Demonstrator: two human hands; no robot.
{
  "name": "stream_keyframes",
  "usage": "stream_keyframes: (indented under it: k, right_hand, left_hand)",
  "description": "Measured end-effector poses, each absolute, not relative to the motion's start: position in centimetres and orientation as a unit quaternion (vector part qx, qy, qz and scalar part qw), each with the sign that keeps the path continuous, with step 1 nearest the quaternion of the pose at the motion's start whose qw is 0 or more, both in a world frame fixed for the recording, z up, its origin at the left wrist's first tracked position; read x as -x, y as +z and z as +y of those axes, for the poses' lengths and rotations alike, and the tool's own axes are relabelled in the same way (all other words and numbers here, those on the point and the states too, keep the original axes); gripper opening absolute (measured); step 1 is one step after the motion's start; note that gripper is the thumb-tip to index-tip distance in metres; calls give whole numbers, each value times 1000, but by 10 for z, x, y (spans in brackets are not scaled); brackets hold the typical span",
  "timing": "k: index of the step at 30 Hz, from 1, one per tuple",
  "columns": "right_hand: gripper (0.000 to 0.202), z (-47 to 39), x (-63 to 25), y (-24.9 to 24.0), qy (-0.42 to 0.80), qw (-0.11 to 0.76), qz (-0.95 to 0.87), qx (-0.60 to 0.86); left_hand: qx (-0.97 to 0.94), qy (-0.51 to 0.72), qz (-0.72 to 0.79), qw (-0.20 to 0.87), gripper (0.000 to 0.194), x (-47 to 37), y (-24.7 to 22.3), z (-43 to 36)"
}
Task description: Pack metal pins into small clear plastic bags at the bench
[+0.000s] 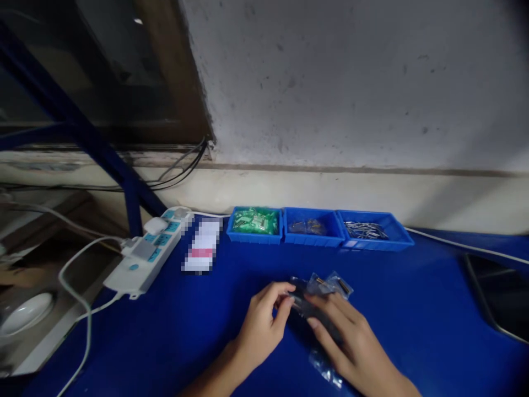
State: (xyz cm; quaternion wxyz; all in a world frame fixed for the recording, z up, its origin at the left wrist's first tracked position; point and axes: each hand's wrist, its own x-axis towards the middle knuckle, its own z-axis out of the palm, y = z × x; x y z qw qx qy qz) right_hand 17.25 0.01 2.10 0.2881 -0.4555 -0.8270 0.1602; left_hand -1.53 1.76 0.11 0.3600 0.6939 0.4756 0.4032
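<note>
My left hand (pixel 262 320) is closed in a pinch, thumb and forefinger on the edge of a small clear plastic bag (pixel 298 302). My right hand (pixel 357 344) holds the other side of that bag, its thumb and fingers a little apart around the plastic. What the bag contains, if anything, is hard to make out. Just beyond my right fingers lie two little clear bags, one with a brass-coloured piece (pixel 319 281) and one with a dark piece (pixel 343 285). More crumpled clear plastic (pixel 325 368) lies below my right hand.
Along the wall stand three blue bins: one with green packets (pixel 255 221), one with small bagged parts (pixel 308 226), one with thin metal pins (pixel 366 230). At left are a white power strip (pixel 144 253) with cables and a blurred card (pixel 203 245). A dark-screened device (pixel 502 295) lies right.
</note>
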Motion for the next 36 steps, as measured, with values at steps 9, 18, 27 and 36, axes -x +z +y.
stream_keyframes:
  k: [9,18,27,36]
  right_hand:
    - [23,3,-163,17,228,356,-747,513]
    - [20,40,-132,12,300,465,-658,511]
    - [27,25,-117,2,63,498,-713,490]
    - [31,25,-114,4,120,421,-736,517]
  left_hand:
    - [-643,505,418,397,15,7,-10,26]
    - [-648,537,398,366,9,11,-13,35]
    - [-423,485,388,660,33,20,-7,51]
    - [-445,550,361,608,22,28,-13,60]
